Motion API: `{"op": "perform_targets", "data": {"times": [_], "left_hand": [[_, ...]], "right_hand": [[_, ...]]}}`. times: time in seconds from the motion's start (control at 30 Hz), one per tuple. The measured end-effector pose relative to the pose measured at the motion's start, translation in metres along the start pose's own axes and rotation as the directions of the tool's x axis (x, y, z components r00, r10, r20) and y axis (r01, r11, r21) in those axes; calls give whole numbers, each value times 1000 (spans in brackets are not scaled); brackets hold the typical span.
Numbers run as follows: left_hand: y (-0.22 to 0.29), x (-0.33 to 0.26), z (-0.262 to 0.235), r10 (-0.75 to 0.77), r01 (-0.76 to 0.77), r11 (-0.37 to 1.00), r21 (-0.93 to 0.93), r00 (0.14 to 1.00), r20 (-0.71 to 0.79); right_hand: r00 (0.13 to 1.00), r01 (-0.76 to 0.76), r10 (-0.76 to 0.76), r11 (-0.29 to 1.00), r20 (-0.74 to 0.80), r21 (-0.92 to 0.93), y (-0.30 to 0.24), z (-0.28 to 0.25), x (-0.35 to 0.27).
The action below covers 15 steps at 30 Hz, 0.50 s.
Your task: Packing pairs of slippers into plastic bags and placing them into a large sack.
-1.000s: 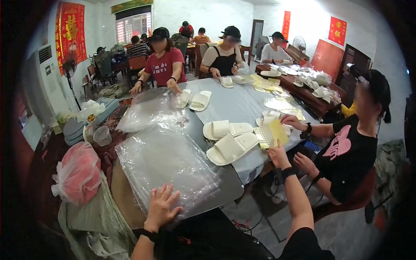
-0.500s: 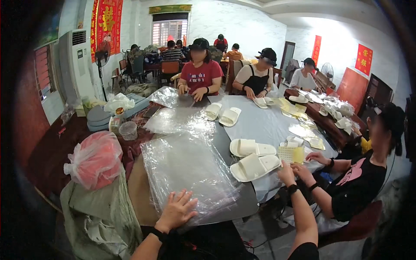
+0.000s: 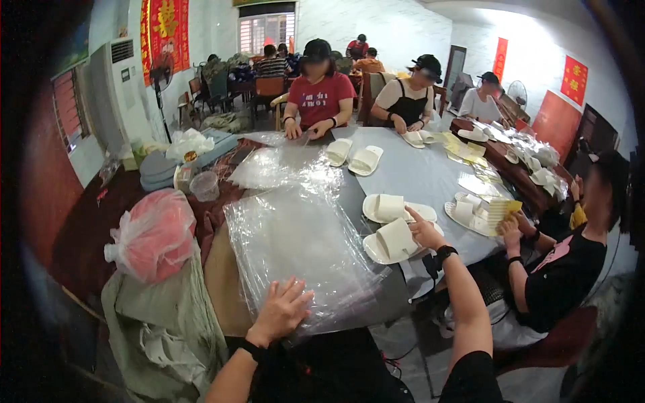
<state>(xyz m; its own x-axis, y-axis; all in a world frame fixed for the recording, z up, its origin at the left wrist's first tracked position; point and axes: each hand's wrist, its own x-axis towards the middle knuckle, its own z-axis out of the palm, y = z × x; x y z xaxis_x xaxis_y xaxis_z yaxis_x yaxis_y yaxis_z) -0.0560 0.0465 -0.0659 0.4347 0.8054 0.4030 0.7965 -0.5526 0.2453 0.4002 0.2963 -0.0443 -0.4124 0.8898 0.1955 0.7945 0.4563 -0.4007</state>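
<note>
My left hand (image 3: 283, 310) lies flat with fingers spread on the lower edge of a stack of clear plastic bags (image 3: 302, 235). To its right, my right hand (image 3: 426, 234) reaches over a pair of cream slippers, its index finger stretched out beside the straps. It holds nothing that I can see. The nearer slipper (image 3: 392, 240) is partly covered by this hand; the farther slipper (image 3: 388, 208) lies just behind it. Both point away to the left, soles down on the grey table (image 3: 426, 168).
At the right, a co-worker's hands (image 3: 514, 232) hold a yellow sheet (image 3: 505, 211) beside another slipper (image 3: 470, 213). More slippers (image 3: 365, 160) lie farther back, before other workers. A red bundle in thin plastic (image 3: 153, 235) and a clear tub (image 3: 204, 186) stand at the left.
My right hand has moved left and up, away from the co-worker's hands to the slippers. The co-worker's hands have drawn right with the yellow sheet. My left hand stays on the bags.
</note>
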Motion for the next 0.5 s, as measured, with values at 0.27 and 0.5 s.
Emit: {"op": "perform_targets", "data": {"times": [0.27, 0.5], "left_hand": [[6, 19, -5, 154, -153, 988, 21, 987, -39], [-2, -6, 7, 165, -164, 985, 49, 986, -34]], "right_hand": [[996, 89, -81, 964, -40, 251, 64, 5, 23], [999, 38, -38, 963, -6, 266, 35, 25, 6]]}}
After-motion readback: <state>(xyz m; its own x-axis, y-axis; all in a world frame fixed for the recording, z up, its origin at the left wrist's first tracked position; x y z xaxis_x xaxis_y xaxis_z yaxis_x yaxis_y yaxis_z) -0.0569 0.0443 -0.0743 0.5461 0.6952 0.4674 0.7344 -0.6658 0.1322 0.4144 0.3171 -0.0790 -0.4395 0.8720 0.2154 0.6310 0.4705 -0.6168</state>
